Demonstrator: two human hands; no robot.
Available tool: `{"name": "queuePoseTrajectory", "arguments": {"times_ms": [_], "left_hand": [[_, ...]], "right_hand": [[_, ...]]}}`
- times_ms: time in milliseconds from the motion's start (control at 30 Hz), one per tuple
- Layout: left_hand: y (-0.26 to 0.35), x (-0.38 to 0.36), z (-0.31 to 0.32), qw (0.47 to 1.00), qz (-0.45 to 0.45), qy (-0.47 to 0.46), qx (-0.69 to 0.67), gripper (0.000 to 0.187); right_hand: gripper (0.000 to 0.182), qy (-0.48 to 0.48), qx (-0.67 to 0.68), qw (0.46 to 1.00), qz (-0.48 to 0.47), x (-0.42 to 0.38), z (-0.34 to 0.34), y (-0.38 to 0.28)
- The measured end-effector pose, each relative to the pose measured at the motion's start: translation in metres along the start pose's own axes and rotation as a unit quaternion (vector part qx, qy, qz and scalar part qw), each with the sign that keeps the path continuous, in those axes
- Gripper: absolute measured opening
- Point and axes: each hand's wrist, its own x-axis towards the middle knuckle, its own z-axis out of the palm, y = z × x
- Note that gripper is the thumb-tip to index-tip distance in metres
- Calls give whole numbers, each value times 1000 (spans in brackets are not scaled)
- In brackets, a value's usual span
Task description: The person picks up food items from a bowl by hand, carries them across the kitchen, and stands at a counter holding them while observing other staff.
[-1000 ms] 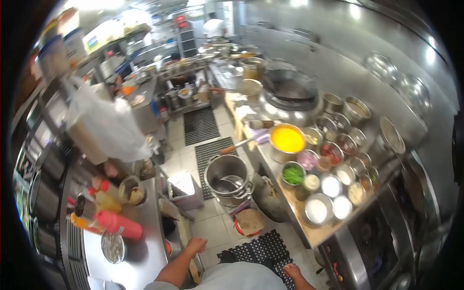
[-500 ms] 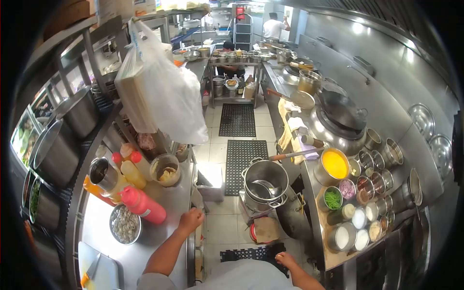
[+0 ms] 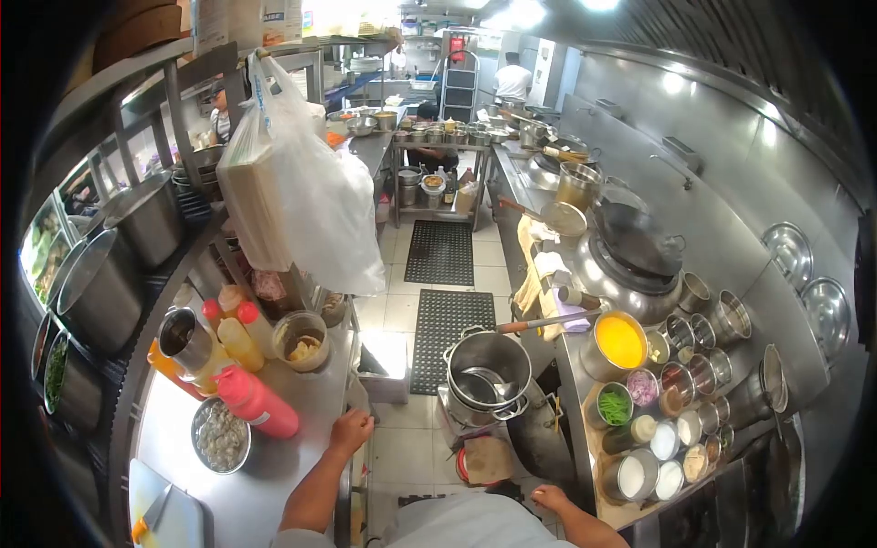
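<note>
My left hand [image 3: 352,431] is curled into a loose fist beside the edge of the steel counter [image 3: 290,457], and nothing shows in it. Nearest to it on the counter lies a pink bottle [image 3: 260,404], tilted against a steel bowl of peeled shrimp [image 3: 221,438]. Close in front of my body, my right hand [image 3: 550,498] has its fingers curled in, with no object visible. It is apart from the wooden board of ingredient tins to its right. A knife [image 3: 153,513] rests on a white cutting board [image 3: 175,513] at the lower left.
A large steel pot [image 3: 489,365] stands ahead with a wooden-handled ladle [image 3: 548,321] across its rim. On the right are a pot of yellow liquid [image 3: 618,342] and a wok [image 3: 638,239]. A plastic bag [image 3: 315,205] hangs at left. Co-workers [image 3: 513,78] are farther back.
The view has tilted up and shifted slightly. My right hand has drawn in toward my body. A person now shows behind the left shelves. Both hands stay closed.
</note>
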Motion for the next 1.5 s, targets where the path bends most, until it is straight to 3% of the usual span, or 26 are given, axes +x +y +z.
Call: {"name": "queuePoseTrajectory", "arguments": {"times_ms": [200, 433, 600, 833, 900, 1133, 1300, 1500], "left_hand": [[-14, 12, -7, 998, 63, -30, -1, 13], [-16, 8, -2, 990, 112, -77, 39, 12], [-17, 9, -4, 984, 137, -99, 58, 14], [-24, 6, 5, 985, 139, -80, 62, 17], [-25, 6, 5, 985, 140, -78, 63, 17], [-18, 9, 3, 986, 129, -70, 73, 15], [-21, 8, 4, 984, 129, -80, 94, 15], [-21, 8, 3, 985, 128, -75, 83, 15]], "right_hand": [[21, 39, 37, 998, 29, -6, 24, 1], [24, 9, 80, 995, 55, -48, 68, 2], [22, 2, 146, 981, 126, -59, 96, 20], [26, -20, 20, 995, 95, -63, 91, -9], [27, 8, -59, 998, 20, -42, 97, -4], [19, -39, -7, 999, 27, -11, 79, -47], [23, -27, -8, 999, -47, -7, 75, -60], [24, -47, -17, 999, 6, -4, 89, -34]]}}
